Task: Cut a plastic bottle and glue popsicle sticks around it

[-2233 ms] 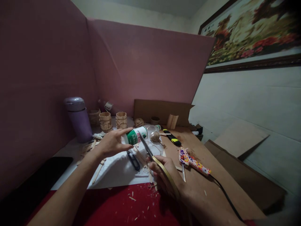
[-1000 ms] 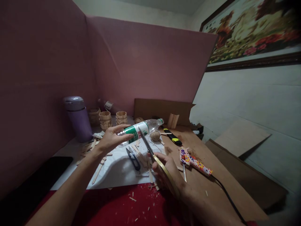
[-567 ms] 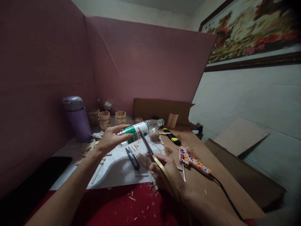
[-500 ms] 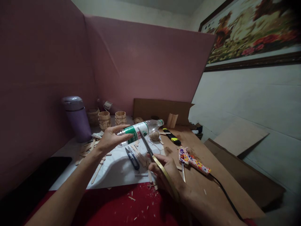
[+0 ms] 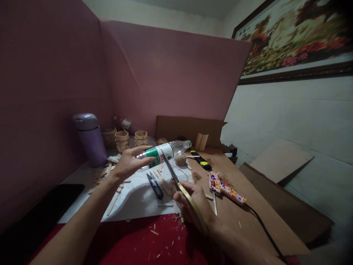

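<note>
My left hand [image 5: 134, 161] grips a clear plastic bottle [image 5: 180, 147] with a green and white label by its base end, thumb on the near side and fingers over the top. The bottle lies on its side in the air, its neck pointing right. In my right hand [image 5: 194, 200] is a pair of scissors [image 5: 179, 184] with gold-coloured handles. The blades point up and left, their tips in front of the label; whether they touch it I cannot tell. Beneath the bottle lie thread snips [image 5: 155, 186] and thin wooden strips [image 5: 164, 182]. A ball of twine [image 5: 181, 159] sits just behind.
A purple flask [image 5: 91, 141] stands at the left, beside small wooden-stick cups [image 5: 122, 141]. A black and yellow utility knife [image 5: 201, 160] and a flowered glue gun [image 5: 227, 189] with a black cord lie on the right-hand board. Craft sticks [image 5: 114, 198] lie on white paper.
Both hands, the bottle and the scissors stay almost in place. The bottle's label seems turned slightly, and the view has shifted a little.
</note>
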Motion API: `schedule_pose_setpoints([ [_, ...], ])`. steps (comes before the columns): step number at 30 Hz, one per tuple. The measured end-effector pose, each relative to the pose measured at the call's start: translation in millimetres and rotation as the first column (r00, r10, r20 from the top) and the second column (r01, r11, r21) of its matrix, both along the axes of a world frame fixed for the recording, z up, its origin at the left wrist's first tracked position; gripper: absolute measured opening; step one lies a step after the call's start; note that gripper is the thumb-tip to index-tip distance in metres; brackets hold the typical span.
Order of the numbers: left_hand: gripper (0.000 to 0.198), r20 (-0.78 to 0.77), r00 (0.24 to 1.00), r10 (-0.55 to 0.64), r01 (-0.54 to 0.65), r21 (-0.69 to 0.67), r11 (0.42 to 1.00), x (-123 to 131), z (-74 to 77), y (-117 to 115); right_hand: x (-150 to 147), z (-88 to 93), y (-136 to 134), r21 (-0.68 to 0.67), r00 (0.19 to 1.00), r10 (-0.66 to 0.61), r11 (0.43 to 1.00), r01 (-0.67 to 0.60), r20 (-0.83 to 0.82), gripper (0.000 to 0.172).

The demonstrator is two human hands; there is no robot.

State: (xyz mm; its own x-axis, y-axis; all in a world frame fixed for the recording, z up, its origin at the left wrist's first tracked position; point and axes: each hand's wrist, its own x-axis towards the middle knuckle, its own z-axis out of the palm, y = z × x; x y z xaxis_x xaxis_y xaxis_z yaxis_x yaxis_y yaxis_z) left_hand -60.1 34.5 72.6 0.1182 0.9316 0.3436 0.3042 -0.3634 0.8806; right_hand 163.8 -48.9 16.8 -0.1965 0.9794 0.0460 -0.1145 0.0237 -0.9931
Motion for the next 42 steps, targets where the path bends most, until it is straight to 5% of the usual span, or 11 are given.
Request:
schedule_pose_setpoints([
  [7, 0.054, -0.025, 0.999, 0.024, -0.023, 0.029, 0.999, -1.6, 2.8, -1.5, 2.5, -9.2, 2.1, -0.099, 0.997, 0.029, 0.994, -0.035, -0.066, 0.088],
  [19, 0.058, -0.161, 0.986, 0.044, -0.020, 0.149, 0.989, -5.2, -3.7, 1.8, 3.6, 4.0, -5.9, -0.144, 0.996, 0.083, 0.986, -0.086, -0.031, 0.082],
  [29, 0.056, -0.134, 0.989, 0.057, -0.041, 0.113, 0.993, 1.5, -2.8, -1.6, 0.7, -6.6, -1.8, -0.143, 0.992, 0.066, 0.986, -0.082, -0.112, 0.067],
  [42, 0.056, -0.061, 0.997, 0.040, -0.038, 0.035, 0.999, 8.1, -0.7, -5.7, -0.1, 7.4, -10.0, -0.100, 1.000, -0.025, 0.995, 0.024, -0.008, 0.055],
])
